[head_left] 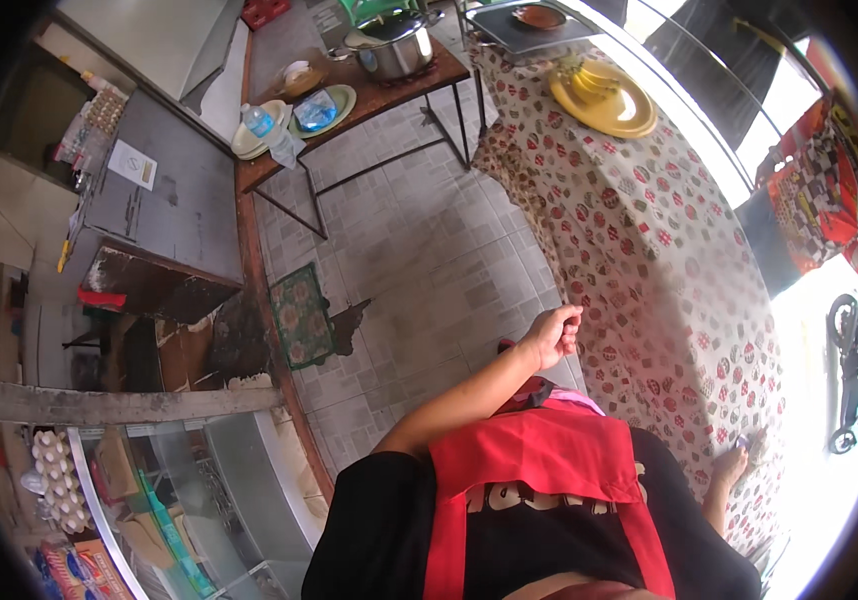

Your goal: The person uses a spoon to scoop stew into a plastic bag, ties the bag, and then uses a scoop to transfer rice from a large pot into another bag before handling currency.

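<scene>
My left hand (pixel 556 335) is curled closed in front of me, beside the near edge of a long table covered in a spotted cloth (pixel 649 230); whatever it holds, if anything, is hidden. Down at the right, my right hand (pixel 731 466) is over that cloth, fingers bent round a small pale, bluish thing too small to name. I wear a red apron (pixel 529 450) over a black shirt.
A wooden table (pixel 369 105) holds a steel pot (pixel 394 55), plates and a bottle (pixel 257 120). A yellow plate of bananas (pixel 599 105) sits near a stove (pixel 519 30). A green mat (pixel 299 310) lies on tiles. A glass case (pixel 184 510) stands lower left, a motorbike (pixel 849 370) outside.
</scene>
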Available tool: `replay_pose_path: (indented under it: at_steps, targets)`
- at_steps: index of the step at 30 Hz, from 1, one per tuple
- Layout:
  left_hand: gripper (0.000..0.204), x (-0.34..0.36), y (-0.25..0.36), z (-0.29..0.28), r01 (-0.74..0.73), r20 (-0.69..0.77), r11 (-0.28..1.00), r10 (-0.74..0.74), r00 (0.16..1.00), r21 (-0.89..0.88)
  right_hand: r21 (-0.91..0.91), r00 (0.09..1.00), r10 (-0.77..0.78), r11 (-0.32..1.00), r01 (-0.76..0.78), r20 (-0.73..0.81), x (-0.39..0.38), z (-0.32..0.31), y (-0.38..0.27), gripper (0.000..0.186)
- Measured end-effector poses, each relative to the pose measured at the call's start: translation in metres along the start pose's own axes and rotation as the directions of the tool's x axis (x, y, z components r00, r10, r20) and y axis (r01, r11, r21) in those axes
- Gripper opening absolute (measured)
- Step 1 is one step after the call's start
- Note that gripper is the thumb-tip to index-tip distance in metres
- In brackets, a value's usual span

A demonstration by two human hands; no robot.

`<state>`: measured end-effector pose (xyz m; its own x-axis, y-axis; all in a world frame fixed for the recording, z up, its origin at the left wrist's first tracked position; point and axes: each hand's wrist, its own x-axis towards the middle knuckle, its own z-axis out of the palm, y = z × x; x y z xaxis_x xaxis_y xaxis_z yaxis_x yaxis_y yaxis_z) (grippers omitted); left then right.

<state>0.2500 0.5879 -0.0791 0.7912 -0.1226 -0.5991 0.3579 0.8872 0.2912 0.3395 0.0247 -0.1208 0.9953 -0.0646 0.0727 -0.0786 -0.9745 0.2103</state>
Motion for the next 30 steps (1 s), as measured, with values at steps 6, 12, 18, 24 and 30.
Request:
replay_pose_path:
  at_steps: [6,12,18,24,30]
  targets:
    - [0.016,-0.06,0.074,-0.098,-0.275,-0.248,0.94,0.321,0.914,0.203,0.03,0.917,0.352,0.931,-0.364,0.188,0.024,-0.043,-0.043,0.036]
    - [0.008,-0.098,0.116,-0.16,-0.431,-0.411,0.901,0.413,0.813,0.052,0.705,0.994,-0.081,0.709,0.006,0.073,0.035,-0.125,-0.34,0.022]
    - [0.015,-0.132,0.192,-0.15,-0.657,0.076,0.54,0.739,0.669,0.526,0.784,0.567,-0.792,-0.196,-0.589,0.228,-0.075,-0.203,-0.651,0.026]
    - [0.01,-0.16,0.264,-0.17,-0.469,0.07,0.15,0.906,0.418,0.87,0.227,-0.025,-0.993,0.05,-0.973,0.113,-0.13,-0.259,-0.773,0.028]
    - [0.018,-0.135,0.359,-0.215,-0.452,0.043,0.091,0.96,0.278,0.887,0.486,0.054,-0.959,0.093,-0.869,0.279,-0.105,-0.258,-0.883,0.027]
